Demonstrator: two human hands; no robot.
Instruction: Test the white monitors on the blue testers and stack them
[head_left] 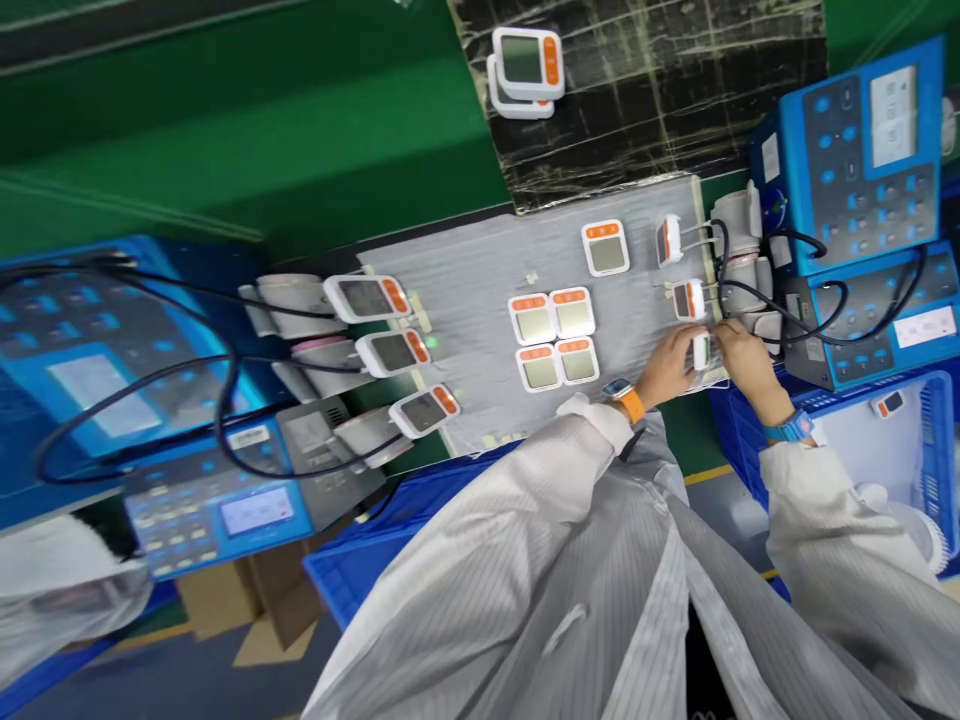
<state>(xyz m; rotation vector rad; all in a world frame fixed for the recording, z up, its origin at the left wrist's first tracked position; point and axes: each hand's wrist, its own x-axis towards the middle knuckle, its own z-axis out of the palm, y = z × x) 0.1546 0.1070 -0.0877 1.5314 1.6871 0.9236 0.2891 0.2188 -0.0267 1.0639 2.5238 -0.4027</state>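
Along the right edge of the grey mat [480,330], you are working both hands at a white digital monitor [701,352], partly hidden between them. Your left hand [664,367] is curling closed against its near side, while your right hand [746,365] is half-closed just beside it, though its hold cannot be made out. A black cable [724,262] is looping toward the blue test console [859,170]. Keeping that cable slack is sparing the neighbouring monitor [688,300] from being tugged out of line.
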